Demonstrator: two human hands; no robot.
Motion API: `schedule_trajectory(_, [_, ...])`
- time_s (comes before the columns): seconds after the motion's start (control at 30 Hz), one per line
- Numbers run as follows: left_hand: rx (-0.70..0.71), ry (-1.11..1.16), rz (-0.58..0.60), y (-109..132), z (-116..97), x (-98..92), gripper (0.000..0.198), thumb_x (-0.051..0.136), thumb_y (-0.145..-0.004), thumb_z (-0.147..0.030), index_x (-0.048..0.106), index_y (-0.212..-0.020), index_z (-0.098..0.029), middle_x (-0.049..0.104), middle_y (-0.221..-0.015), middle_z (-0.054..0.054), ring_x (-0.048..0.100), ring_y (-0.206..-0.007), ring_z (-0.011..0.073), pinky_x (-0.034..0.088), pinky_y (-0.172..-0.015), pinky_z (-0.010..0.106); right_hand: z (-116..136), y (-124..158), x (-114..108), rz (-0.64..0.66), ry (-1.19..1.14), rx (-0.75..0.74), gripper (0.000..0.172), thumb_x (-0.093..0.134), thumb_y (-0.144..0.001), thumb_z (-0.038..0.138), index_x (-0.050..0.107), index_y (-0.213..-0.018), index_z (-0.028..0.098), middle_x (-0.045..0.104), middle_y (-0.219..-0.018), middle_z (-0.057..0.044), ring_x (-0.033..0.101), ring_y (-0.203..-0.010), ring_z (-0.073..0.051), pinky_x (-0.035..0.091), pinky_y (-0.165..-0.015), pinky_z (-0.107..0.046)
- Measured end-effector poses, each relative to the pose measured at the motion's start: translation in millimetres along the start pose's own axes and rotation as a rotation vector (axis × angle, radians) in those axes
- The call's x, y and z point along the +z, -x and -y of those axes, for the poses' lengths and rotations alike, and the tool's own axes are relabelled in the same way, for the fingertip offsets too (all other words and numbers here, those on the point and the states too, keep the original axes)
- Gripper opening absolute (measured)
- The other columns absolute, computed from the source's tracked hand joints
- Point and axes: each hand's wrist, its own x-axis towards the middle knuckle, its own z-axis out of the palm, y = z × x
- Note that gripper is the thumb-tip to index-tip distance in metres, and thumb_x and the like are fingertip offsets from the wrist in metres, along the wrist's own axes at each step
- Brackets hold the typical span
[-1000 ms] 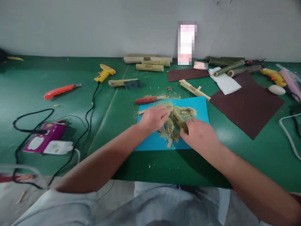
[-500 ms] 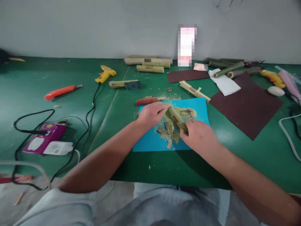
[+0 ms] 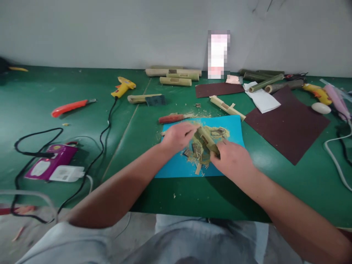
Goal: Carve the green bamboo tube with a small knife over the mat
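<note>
A short bamboo tube [image 3: 208, 139] with a rectangular opening cut in its side slants over a blue sheet [image 3: 170, 167]. My right hand [image 3: 233, 156] grips its lower end. At the tube's far end, my left hand [image 3: 181, 135] has its fingers closed round the tip, their ends partly hidden. Sawdust and shavings [image 3: 202, 157] are heaped under the tube, with small dark scraps among them. Just beyond my left hand lies a red-handled knife [image 3: 172, 118]. A bamboo piece with a cut opening [image 3: 227, 107] rests beyond the sheet's far right corner.
Left are a yellow glue gun [image 3: 123, 87], an orange utility knife [image 3: 70, 108] and a purple power strip [image 3: 53, 161] with cords. Bamboo tubes [image 3: 176, 81] lie along the wall by a propped, pixelated screen [image 3: 218, 55]. Brown sandpaper [image 3: 291, 135] and a white egg-shaped object [image 3: 321, 107] lie right.
My left hand and the tube's far end have shifted very slightly. Both hands keep their hold; the whole view has moved a little.
</note>
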Motion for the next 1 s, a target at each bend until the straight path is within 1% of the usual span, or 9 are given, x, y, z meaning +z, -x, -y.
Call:
schedule_trajectory(0.07, [-0.016,-0.015,-0.025,-1,1,-0.9,0.032,0.049,-0.101,-0.03,0.074,-0.114,-0.018,0.076,-0.102,0.008,0.071,-0.094,0.0199,0.058,-0.082,0.031,0,0,0,0.001,0.001,-0.002,0.022,0.05,-0.092,0.031,0.066,-0.085,0.017,0.068,-0.085,-0.008,0.062,-0.072,-0.019,0.032,-0.058,-0.032])
schedule_trajectory(0.17, [0.029,-0.035,0.058,-1,1,-1.2,0.033,0.048,-0.101,-0.03,0.073,-0.12,-0.019,0.076,-0.099,0.007,0.071,-0.091,0.0194,0.058,-0.079,0.03,0,0,0,0.001,-0.005,-0.014,0.021,0.051,-0.092,0.031,0.065,-0.085,0.018,0.068,-0.085,-0.008,0.062,-0.072,-0.019,0.032,-0.057,-0.033])
schedule_trajectory(0.2, [0.025,-0.031,0.054,-2,0,-1.1,0.033,0.048,-0.101,-0.029,0.073,-0.119,-0.019,0.076,-0.099,0.007,0.071,-0.09,0.0191,0.058,-0.079,0.03,0,1,0,-0.003,-0.005,-0.016,0.021,0.05,-0.092,0.031,0.065,-0.085,0.018,0.068,-0.085,-0.009,0.062,-0.072,-0.019,0.033,-0.058,-0.032])
schedule_trajectory(0.3, [-0.026,-0.005,-0.033,-3,1,-0.5,0.031,0.049,-0.1,-0.029,0.075,-0.114,-0.018,0.076,-0.104,0.008,0.071,-0.095,0.0195,0.058,-0.085,0.031,0,1,-1,-0.001,-0.001,-0.018,0.02,0.05,-0.092,0.029,0.065,-0.087,0.017,0.068,-0.086,-0.009,0.062,-0.073,-0.019,0.033,-0.058,-0.032])
schedule_trajectory(0.43, [0.004,0.021,0.022,-4,2,0.3,0.03,0.05,-0.1,-0.028,0.074,-0.115,-0.019,0.077,-0.102,0.007,0.072,-0.094,0.0191,0.058,-0.085,0.03,1,1,-1,0.025,-0.01,-0.012,0.018,0.052,-0.091,0.03,0.065,-0.088,0.017,0.068,-0.086,-0.009,0.062,-0.074,-0.019,0.033,-0.058,-0.032])
schedule_trajectory(0.57, [-0.056,0.03,-0.039,-4,0,-0.2,0.029,0.051,-0.099,-0.028,0.075,-0.112,-0.018,0.077,-0.104,0.007,0.072,-0.094,0.0196,0.058,-0.085,0.031,1,0,-3,0.022,-0.009,-0.005,0.021,0.05,-0.092,0.03,0.065,-0.089,0.017,0.068,-0.087,-0.009,0.063,-0.075,-0.02,0.033,-0.058,-0.032])
schedule_trajectory(0.73, [0.007,0.024,0.042,-1,-4,0.4,0.03,0.051,-0.1,-0.027,0.074,-0.118,-0.019,0.077,-0.105,0.007,0.072,-0.096,0.0199,0.058,-0.084,0.031,1,0,-4,0.029,-0.024,0.004,0.018,0.051,-0.091,0.03,0.064,-0.088,0.017,0.069,-0.088,-0.009,0.062,-0.074,-0.02,0.033,-0.059,-0.033])
schedule_trajectory(0.87, [-0.073,0.064,-0.063,-6,4,-2.5,0.028,0.053,-0.098,-0.027,0.076,-0.112,-0.018,0.077,-0.107,0.008,0.072,-0.097,0.0206,0.058,-0.087,0.033,-1,1,1,-0.008,-0.035,-0.021,0.017,0.052,-0.091,0.029,0.063,-0.09,0.017,0.067,-0.091,-0.009,0.062,-0.078,-0.02,0.035,-0.061,-0.032])
schedule_trajectory(1.0, [-0.088,0.068,-0.068,-9,8,-4.3,0.029,0.052,-0.098,-0.027,0.075,-0.113,-0.017,0.077,-0.107,0.008,0.072,-0.097,0.0207,0.058,-0.088,0.033,-3,0,8,-0.087,-0.073,-0.101,0.017,0.057,-0.089,0.028,0.061,-0.1,0.016,0.066,-0.101,-0.011,0.062,-0.09,-0.023,0.037,-0.064,-0.032])
